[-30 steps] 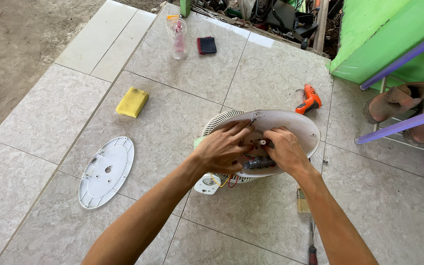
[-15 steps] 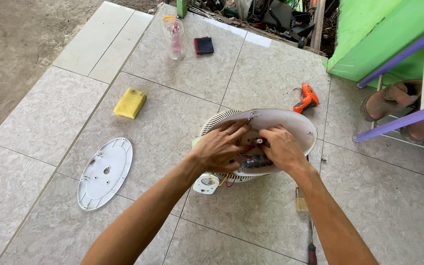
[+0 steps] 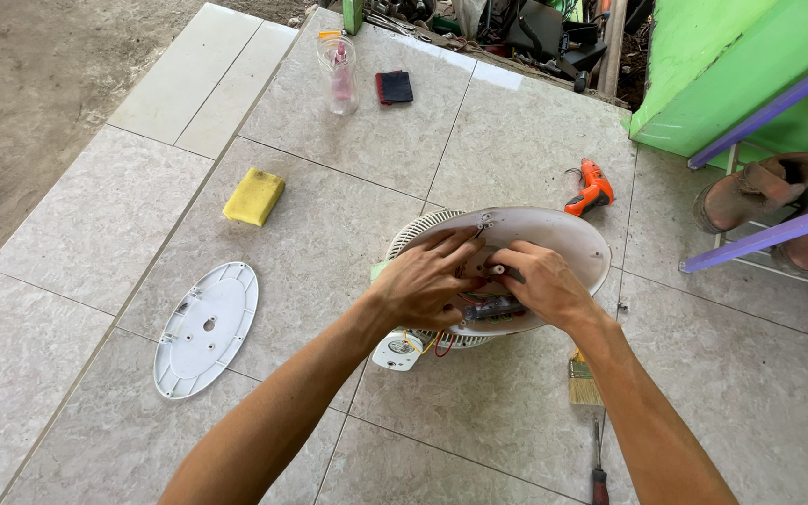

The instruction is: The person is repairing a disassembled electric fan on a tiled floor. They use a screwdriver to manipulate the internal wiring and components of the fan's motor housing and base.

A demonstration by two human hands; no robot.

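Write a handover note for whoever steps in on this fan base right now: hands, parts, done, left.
Left hand: fingers inside the open fan base, steadying it.
Right hand: pinching a small white-tipped part inside the base; exact grip unclear.
The base lies upside down on the fan grille on the tiled floor.
Done: bottom cover plate is off, lying to the left.
Left: the inside work; cover not yet back on.
Nearby: orange power driver, paintbrush, screwdriver, yellow sponge.

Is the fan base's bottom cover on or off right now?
Off. The white oval cover plate lies alone on the tiles, apart from the fan base, whose inside is exposed under the left hand and right hand.
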